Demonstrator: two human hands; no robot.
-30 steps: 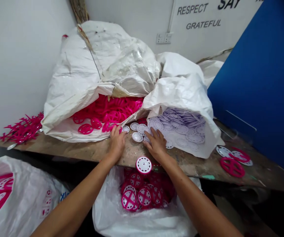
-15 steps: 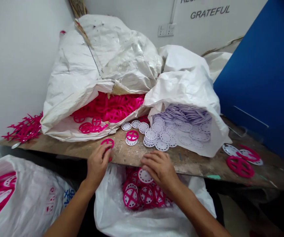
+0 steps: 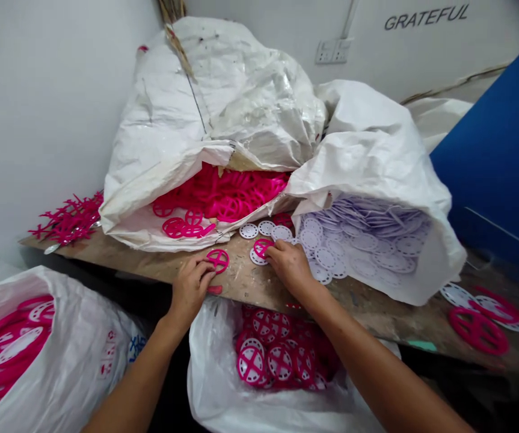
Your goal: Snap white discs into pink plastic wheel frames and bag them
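Note:
My left hand [image 3: 191, 282] pinches the edge of a pink plastic ring with a cross inside [image 3: 218, 261], held just over the bench's front edge. My right hand [image 3: 290, 267] reaches across the bench, its fingertips closed on the rim of another pink cross ring [image 3: 263, 247]. That ring overlaps a white slotted disc [image 3: 258, 258], partly hidden by it and by my fingers. Loose white discs [image 3: 325, 258] spill from a sack just right of my right hand. Below both hands, a white bag [image 3: 214, 391] holds pink rings joined with white discs [image 3: 279, 362].
A large sack [image 3: 151, 138] of pink rings and a smaller sack [image 3: 376, 156] of white discs lie open on the wooden bench [image 3: 151, 264]. Pink branching scraps [image 3: 67, 219] are at left. Another filled bag [image 3: 79, 337] stands lower left. A blue panel [image 3: 503, 162] borders the right.
My right hand has moved up from above the lower bag to the pink ring and disc on the bench. My left hand stays at its pink ring. The view has shifted left.

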